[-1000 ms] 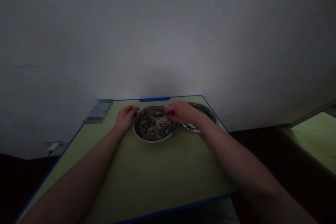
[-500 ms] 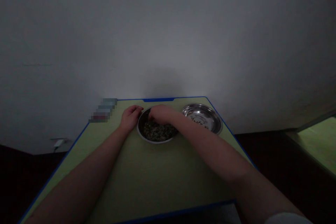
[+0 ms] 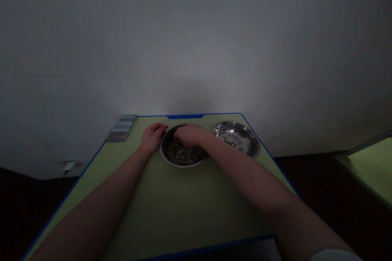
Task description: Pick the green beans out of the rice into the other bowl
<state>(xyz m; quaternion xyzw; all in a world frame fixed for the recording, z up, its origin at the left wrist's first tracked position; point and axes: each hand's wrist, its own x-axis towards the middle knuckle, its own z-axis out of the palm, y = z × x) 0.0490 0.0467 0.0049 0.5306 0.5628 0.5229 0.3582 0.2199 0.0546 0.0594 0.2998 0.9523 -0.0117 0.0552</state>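
Note:
A round steel bowl (image 3: 183,166) stands near the far side of the table, filled with a mix of small dark and pale grains or seeds (image 3: 185,155). At its left rim, my left hand (image 3: 152,136) has its fingers curled together, the fingertips against the edge. My right hand (image 3: 188,135) reaches inside over the back of the mix, fingers bent down and closed; anything between them is too small to make out. To the right is a shallow steel dish (image 3: 254,143) with several small dark bits (image 3: 231,142) on its bottom, partly hidden by my right forearm.
The yellow-green table (image 3: 183,204) has a blue edge and stands against a grey wall (image 3: 196,40). A blurred-out patch (image 3: 121,128) covers something at the far left corner. A white plug (image 3: 70,166) is on the wall at left. Another greenish surface (image 3: 375,167) is at right.
My right hand has shifted very slightly within the bowl, fingers still down in the mix. My left hand stays at the rim. The view moves a little.

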